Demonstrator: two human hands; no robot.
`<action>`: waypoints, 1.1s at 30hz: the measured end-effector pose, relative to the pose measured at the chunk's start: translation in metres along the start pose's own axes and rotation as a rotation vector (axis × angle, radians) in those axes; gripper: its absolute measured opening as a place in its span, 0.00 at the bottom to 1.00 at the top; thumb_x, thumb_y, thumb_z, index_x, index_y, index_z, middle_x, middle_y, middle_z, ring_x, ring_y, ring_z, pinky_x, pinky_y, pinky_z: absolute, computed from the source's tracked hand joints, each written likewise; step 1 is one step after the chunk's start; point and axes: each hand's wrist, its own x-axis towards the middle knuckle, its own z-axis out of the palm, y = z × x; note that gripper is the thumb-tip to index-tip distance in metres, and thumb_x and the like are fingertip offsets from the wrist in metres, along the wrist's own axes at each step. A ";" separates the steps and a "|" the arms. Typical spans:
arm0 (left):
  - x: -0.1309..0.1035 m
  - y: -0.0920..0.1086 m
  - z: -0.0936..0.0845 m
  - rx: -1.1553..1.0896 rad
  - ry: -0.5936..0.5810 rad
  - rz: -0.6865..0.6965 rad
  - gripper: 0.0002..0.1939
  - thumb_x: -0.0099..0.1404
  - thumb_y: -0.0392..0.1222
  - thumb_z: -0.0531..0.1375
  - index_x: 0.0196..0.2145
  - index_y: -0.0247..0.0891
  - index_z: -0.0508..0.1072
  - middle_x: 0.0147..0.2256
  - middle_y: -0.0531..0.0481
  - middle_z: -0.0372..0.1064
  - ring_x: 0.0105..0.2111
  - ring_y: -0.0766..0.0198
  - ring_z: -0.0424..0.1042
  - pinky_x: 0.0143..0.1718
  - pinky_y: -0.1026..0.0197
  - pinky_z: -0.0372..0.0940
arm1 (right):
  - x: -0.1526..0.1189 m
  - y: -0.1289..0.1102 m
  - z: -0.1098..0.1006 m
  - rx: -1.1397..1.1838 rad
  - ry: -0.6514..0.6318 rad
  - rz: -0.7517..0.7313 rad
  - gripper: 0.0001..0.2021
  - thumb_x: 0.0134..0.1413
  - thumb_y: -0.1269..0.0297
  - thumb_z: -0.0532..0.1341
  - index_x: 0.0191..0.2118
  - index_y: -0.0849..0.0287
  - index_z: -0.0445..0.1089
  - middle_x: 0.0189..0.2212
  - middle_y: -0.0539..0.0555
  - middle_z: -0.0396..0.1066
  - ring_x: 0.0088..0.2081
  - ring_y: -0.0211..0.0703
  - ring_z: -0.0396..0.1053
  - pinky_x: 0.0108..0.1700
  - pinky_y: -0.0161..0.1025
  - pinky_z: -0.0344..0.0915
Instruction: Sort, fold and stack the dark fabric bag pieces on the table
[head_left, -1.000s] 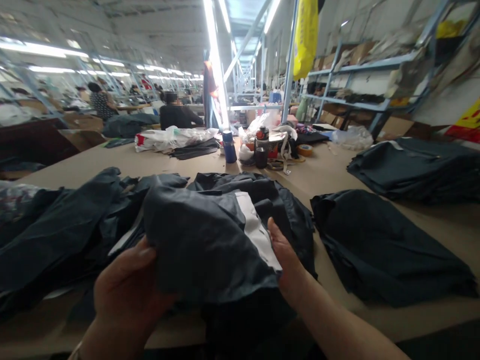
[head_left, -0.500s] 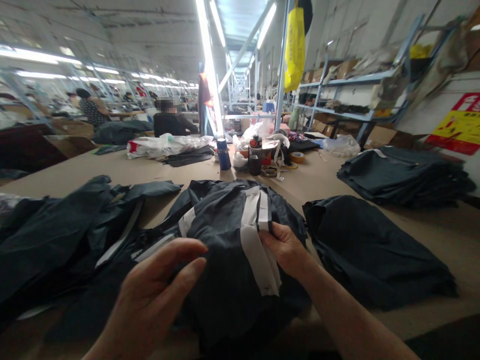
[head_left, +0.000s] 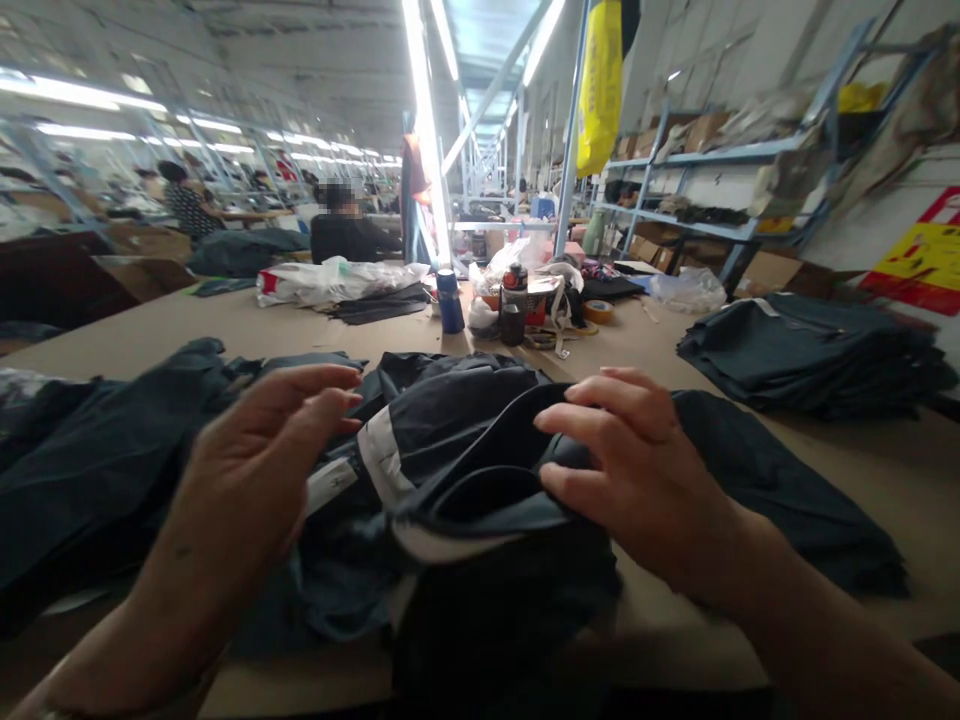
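A dark garment piece [head_left: 465, 400] with pale strips lies bunched before me on the table. Its nearer part is folded over toward me, in loose curved folds, and a pale strip [head_left: 457, 545] shows along the underside. My right hand [head_left: 637, 470] is at the right side of these folds, fingers spread, fingertips at or very near the cloth; contact is hard to make out. To the left, my left hand [head_left: 262, 460] hovers above the cloth with thumb and fingers slightly apart and nothing visible between them. A white strip [head_left: 330, 487] pokes out beside it.
Dark cloth pieces [head_left: 97, 470] lie heaped at left. A flat dark stack [head_left: 787, 490] is at right, with a taller pile [head_left: 817, 345] behind. A blue bottle [head_left: 449, 303], a dark cup [head_left: 512, 318] and yellow tape [head_left: 598, 311] stand farther back. Other people sit beyond the table.
My right hand has left the pale strip it pinched, spread its fingers and moved right. The cloth is now folded over toward me. My left hand has shifted up and left.
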 end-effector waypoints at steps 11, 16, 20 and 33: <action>-0.052 -0.048 0.097 -0.779 -0.814 -0.748 0.18 0.63 0.51 0.56 0.46 0.37 0.66 0.36 0.44 0.68 0.29 0.61 0.71 0.24 0.63 0.64 | -0.068 -0.018 0.041 0.701 0.096 0.589 0.13 0.56 0.72 0.58 0.46 0.56 0.71 0.26 0.49 0.63 0.27 0.34 0.62 0.28 0.32 0.58; -0.053 -0.063 0.112 -0.887 -0.826 -0.855 0.14 0.62 0.45 0.60 0.43 0.36 0.68 0.37 0.45 0.69 0.32 0.64 0.72 0.31 0.63 0.67 | -0.089 -0.021 0.036 1.150 -0.079 0.836 0.11 0.54 0.65 0.59 0.42 0.51 0.75 0.36 0.49 0.73 0.39 0.39 0.69 0.57 0.40 0.54; -0.057 -0.064 0.110 -0.947 -0.906 -0.778 0.15 0.59 0.40 0.62 0.44 0.34 0.70 0.37 0.42 0.72 0.32 0.63 0.73 0.35 0.62 0.68 | -0.105 -0.013 0.023 1.376 -0.162 0.956 0.17 0.60 0.58 0.50 0.44 0.54 0.75 0.45 0.53 0.72 0.52 0.46 0.63 0.60 0.42 0.51; -0.090 -0.038 0.120 -1.150 -0.910 -0.863 0.22 0.38 0.25 0.64 0.35 0.33 0.74 0.27 0.51 0.71 0.25 0.68 0.70 0.29 0.67 0.67 | -0.119 -0.041 0.041 1.441 -0.242 1.559 0.20 0.41 0.59 0.68 0.43 0.57 0.71 0.32 0.56 0.75 0.34 0.50 0.73 0.37 0.44 0.69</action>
